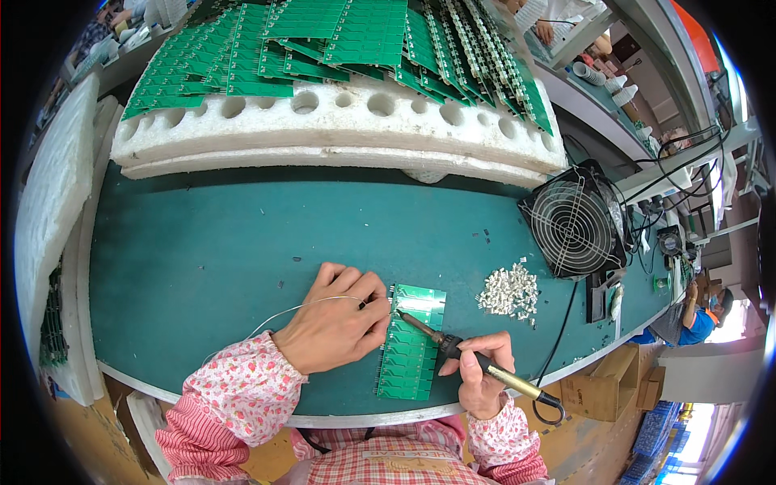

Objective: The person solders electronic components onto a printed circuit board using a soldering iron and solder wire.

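A green circuit board panel [414, 360] lies flat on the green mat near the front edge, with small pale parts along its left side. My left hand [333, 327] is closed at the panel's upper left edge, pinching a thin solder wire [301, 305] that trails back over the wrist. A small dark piece shows between its fingers. My right hand [483, 380] grips a soldering iron [514, 380] with a gold and black handle. The iron's tip points left and meets the panel's upper left edge, close to my left fingertips. Whether solder is melting there is too small to tell.
Right of the panel lies a heap of small white connectors [509, 293]. Beyond it stands a black fan [575, 222] with a wire grille. White foam [323, 147] across the back holds many green boards [335, 32]. More foam [52, 194] stands at left. A person [697, 323] is far right.
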The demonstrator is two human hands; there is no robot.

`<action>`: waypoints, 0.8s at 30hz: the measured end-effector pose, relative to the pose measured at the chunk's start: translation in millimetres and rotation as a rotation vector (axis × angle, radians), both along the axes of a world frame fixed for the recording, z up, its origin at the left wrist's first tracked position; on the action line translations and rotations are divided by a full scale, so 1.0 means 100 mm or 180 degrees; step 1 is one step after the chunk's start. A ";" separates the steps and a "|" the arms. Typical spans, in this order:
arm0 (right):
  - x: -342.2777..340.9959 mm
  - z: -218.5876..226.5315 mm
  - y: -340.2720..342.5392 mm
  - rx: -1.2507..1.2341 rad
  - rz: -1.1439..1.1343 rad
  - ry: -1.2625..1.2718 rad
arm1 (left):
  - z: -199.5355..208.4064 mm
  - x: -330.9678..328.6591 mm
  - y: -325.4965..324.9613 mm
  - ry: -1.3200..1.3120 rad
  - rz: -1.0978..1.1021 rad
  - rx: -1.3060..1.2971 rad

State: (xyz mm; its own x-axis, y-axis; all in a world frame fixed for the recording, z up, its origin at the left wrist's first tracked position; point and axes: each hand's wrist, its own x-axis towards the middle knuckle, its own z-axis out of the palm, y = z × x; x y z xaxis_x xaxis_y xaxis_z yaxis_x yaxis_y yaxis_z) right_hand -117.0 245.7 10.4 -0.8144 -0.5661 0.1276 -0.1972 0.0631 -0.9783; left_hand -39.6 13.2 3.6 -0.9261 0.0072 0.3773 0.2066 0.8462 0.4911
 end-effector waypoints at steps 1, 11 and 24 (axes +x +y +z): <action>-0.01 0.01 0.00 0.0001 -0.0001 -0.0001 | 0.00 0.00 0.00 -0.0019 -0.0001 -0.0007; -0.02 0.06 -0.04 0.0151 0.0178 0.0206 | 0.00 -0.01 0.01 -0.0105 0.0015 -0.0045; 0.02 -0.01 0.03 -0.0092 -0.0144 0.0088 | -0.02 0.04 -0.05 -0.0028 0.0010 0.0110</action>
State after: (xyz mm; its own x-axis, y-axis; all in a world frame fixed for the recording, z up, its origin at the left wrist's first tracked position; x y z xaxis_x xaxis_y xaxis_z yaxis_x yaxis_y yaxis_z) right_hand -114.7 248.7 9.6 -0.8349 -0.5246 0.1662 -0.2219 0.0445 -0.9741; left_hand -35.4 8.6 2.0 -0.9293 -0.0087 0.3691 0.1995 0.8294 0.5218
